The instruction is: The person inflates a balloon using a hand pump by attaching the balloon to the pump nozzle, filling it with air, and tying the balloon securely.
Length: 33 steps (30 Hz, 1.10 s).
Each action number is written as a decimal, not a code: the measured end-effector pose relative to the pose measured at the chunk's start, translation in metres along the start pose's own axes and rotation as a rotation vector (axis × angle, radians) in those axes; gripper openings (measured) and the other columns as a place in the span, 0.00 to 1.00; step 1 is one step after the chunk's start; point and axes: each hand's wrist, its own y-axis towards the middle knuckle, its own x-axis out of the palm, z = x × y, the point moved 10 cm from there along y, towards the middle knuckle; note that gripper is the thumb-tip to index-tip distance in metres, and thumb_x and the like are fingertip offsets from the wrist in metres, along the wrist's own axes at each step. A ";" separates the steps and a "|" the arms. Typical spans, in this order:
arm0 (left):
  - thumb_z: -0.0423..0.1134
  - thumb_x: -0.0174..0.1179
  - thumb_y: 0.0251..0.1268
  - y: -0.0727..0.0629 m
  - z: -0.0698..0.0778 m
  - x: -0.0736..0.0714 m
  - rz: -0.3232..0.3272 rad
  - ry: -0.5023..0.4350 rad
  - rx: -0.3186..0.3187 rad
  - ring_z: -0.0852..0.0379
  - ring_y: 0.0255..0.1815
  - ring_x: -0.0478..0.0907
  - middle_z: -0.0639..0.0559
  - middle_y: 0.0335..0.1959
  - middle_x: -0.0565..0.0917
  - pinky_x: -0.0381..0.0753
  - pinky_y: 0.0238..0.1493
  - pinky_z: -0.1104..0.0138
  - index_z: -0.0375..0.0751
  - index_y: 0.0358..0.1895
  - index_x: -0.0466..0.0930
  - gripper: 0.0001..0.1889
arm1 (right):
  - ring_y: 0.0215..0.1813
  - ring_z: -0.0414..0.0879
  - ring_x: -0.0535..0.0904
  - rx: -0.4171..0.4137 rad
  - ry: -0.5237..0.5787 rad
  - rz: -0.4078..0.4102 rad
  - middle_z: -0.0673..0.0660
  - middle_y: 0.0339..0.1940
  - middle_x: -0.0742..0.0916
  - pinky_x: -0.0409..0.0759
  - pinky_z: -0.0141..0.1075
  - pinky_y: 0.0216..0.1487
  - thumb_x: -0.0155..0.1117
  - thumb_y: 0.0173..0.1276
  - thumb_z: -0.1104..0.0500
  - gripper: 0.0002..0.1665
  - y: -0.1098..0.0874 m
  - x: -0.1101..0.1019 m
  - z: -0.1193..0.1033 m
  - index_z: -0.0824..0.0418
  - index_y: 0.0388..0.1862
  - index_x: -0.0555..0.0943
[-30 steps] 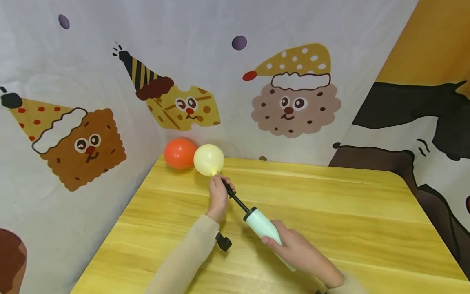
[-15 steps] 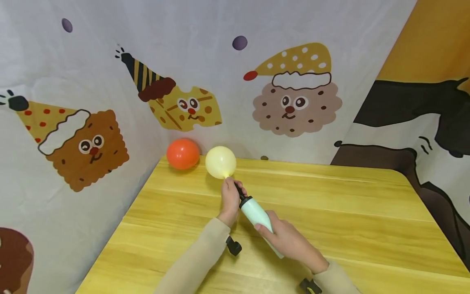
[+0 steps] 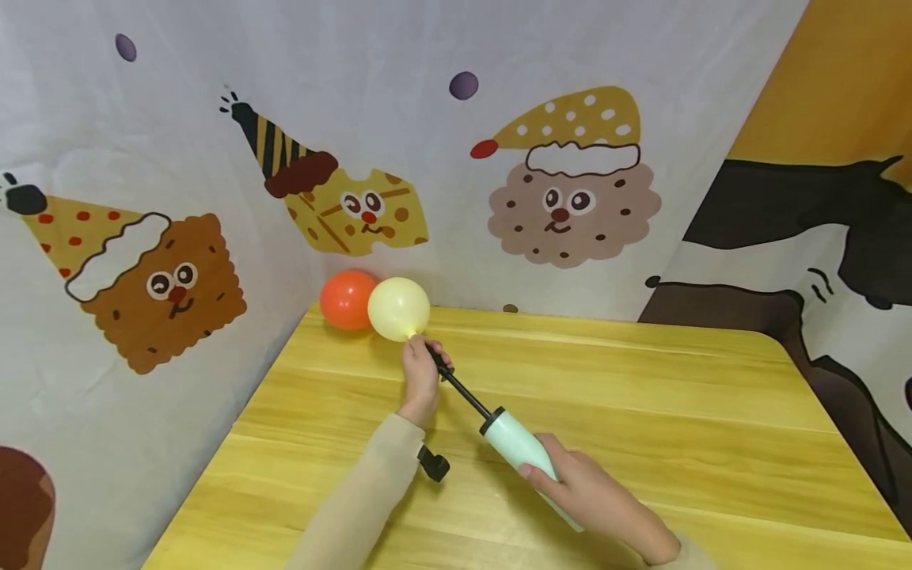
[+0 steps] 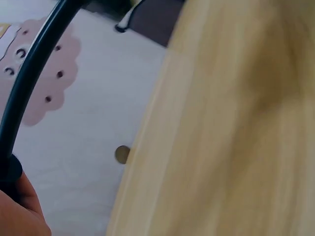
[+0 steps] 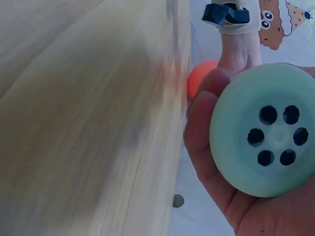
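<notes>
A pale yellow balloon, partly inflated, sits on the tip of a hand balloon pump. My left hand grips the black nozzle end of the pump, with the balloon's neck at its thumb. Around the mint-green barrel of the balloon pump my right hand is wrapped. The black rod shows at length between the two hands, and curves across the left wrist view. Several dark holes mark the round end cap in the right wrist view. The exact seat of neck on nozzle is hidden by fingers.
An inflated red balloon lies at the table's back left corner, partly behind the yellow one. The wood-grain table meets a printed cloth backdrop at the back and left. Black camera mount on the left sleeve.
Half a second ago the barrel was pushed up to the left hand, hiding the rod; now it is drawn back down-right. The yellow balloon and left hand swung right, then back left.
</notes>
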 end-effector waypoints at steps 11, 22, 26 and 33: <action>0.41 0.31 0.87 -0.028 -0.027 0.023 -0.032 0.068 -0.061 0.60 0.21 0.75 0.51 0.24 0.75 0.81 0.26 0.69 0.40 0.37 0.69 0.19 | 0.27 0.41 0.78 0.029 0.045 0.012 0.52 0.33 0.82 0.79 0.36 0.23 0.53 0.81 0.38 0.36 0.033 0.009 -0.005 0.66 0.69 0.68; 0.41 0.30 0.86 -0.011 -0.015 0.017 -0.032 0.042 -0.040 0.59 0.21 0.74 0.50 0.27 0.75 0.80 0.26 0.68 0.40 0.37 0.68 0.19 | 0.33 0.43 0.79 0.036 0.031 0.021 0.56 0.39 0.84 0.80 0.37 0.28 0.53 0.81 0.38 0.38 0.033 0.004 -0.011 0.66 0.72 0.67; 0.42 0.29 0.87 0.000 -0.003 0.003 0.000 0.022 -0.007 0.59 0.21 0.75 0.49 0.28 0.75 0.81 0.26 0.68 0.39 0.38 0.68 0.20 | 0.34 0.40 0.79 0.013 0.010 -0.014 0.53 0.41 0.84 0.79 0.36 0.30 0.53 0.82 0.41 0.34 0.015 -0.003 -0.009 0.64 0.73 0.68; 0.42 0.28 0.87 -0.005 -0.009 -0.008 0.016 0.034 -0.026 0.59 0.23 0.75 0.49 0.29 0.75 0.81 0.28 0.68 0.36 0.41 0.68 0.20 | 0.32 0.37 0.77 -0.013 -0.024 -0.035 0.51 0.38 0.84 0.78 0.35 0.30 0.53 0.83 0.42 0.32 0.006 0.001 -0.006 0.64 0.71 0.69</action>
